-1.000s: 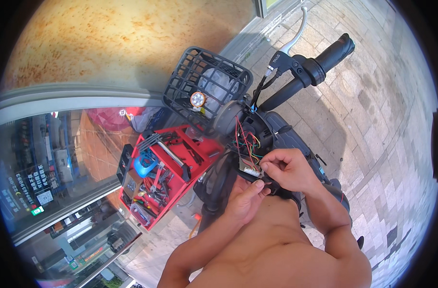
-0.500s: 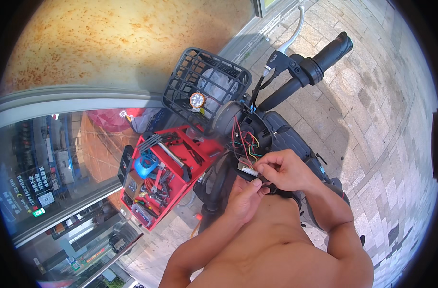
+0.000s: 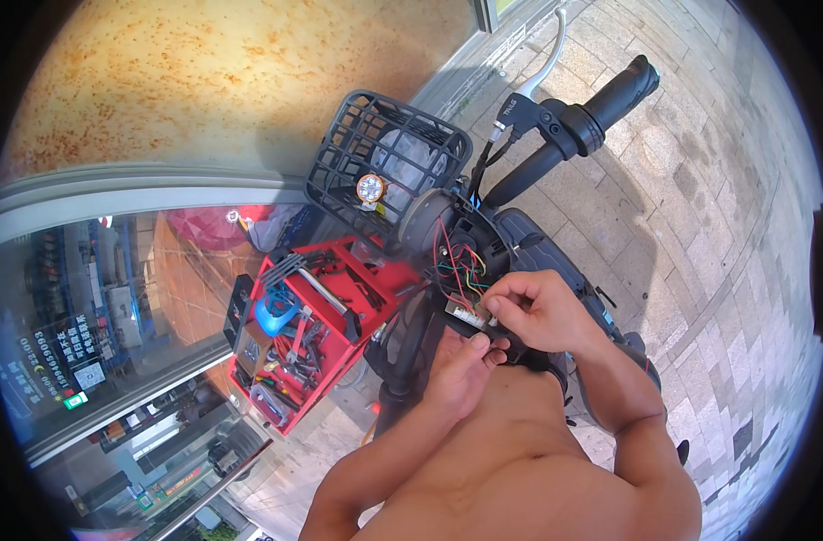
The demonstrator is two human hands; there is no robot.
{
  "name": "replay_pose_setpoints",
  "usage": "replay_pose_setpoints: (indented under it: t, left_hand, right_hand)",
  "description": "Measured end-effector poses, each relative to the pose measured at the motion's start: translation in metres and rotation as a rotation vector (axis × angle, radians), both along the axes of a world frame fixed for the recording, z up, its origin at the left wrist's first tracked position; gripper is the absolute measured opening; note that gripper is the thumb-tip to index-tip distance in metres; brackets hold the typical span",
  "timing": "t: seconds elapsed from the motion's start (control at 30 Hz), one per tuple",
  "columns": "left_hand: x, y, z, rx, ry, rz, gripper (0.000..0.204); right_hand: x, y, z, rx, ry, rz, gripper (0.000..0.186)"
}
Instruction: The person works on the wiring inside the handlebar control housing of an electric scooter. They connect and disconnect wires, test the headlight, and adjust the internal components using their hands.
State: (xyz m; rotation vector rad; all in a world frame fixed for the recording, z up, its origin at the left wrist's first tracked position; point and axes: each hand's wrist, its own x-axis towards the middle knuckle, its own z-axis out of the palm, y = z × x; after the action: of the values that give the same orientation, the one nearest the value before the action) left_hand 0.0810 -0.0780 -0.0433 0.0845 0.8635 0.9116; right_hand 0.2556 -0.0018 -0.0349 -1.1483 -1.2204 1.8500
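Observation:
My left hand (image 3: 463,374) is closed, thumb uppermost, on a small dark box with a white connector strip (image 3: 466,315) along its top. Red and other thin wires (image 3: 465,268) run from the open front of an electric scooter (image 3: 510,234) down toward this box. Just to the right of it, my right hand (image 3: 545,311) pinches a small pale wire connector (image 3: 492,319) between thumb and forefinger. The fingers cover most of that piece, and its other details are too small to tell.
A black basket (image 3: 335,171) with an orange-rimmed round lamp (image 3: 370,187) sits ahead. The handlebar grip (image 3: 619,104) and silver brake lever (image 3: 551,54) reach right. At left stands a red toolbox (image 3: 317,397) full of hand tools, beside a glass door (image 3: 150,298).
My right hand has lifted slightly up and away from the white connector strip, opening a small gap. The strip shows more fully now. My left hand has stayed nearly in place.

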Motion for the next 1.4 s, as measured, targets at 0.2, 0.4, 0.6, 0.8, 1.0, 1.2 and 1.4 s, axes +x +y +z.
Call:
replay_pose_setpoints:
  t: [0.2, 0.4, 0.6, 0.8, 1.0, 1.2, 1.4]
  left_hand:
    - [0.003, 0.0, -0.002, -0.003, 0.018, 0.06, 0.053]
    - [0.001, -0.001, -0.005, 0.01, 0.04, 0.057, 0.058]
    - [0.002, 0.0, -0.002, 0.0, 0.056, 0.054, 0.06]
    - [0.001, 0.001, -0.003, -0.004, 0.064, 0.046, 0.061]
    - [-0.001, 0.001, -0.002, -0.035, 0.028, 0.06, 0.058]
    - [-0.005, -0.001, -0.005, -0.036, -0.025, 0.059, 0.048]
    - [-0.004, -0.002, -0.003, -0.033, -0.064, 0.074, 0.038]
  right_hand:
    - [-0.001, 0.009, 0.008, 0.171, -0.155, 0.038, 0.01]
    - [-0.01, 0.015, 0.011, 0.295, -0.256, 0.03, 0.012]
    - [-0.008, 0.015, 0.005, 0.337, -0.19, 0.101, 0.01]
    - [-0.006, 0.025, 0.014, 0.588, -0.402, 0.196, 0.007]
    - [-0.004, 0.032, 0.015, 0.773, -0.505, 0.258, 0.009]
    - [0.005, 0.035, 0.018, 0.832, -0.524, 0.348, 0.013]
    - [0.003, 0.028, 0.006, 0.939, -0.531, 0.249, 0.011]
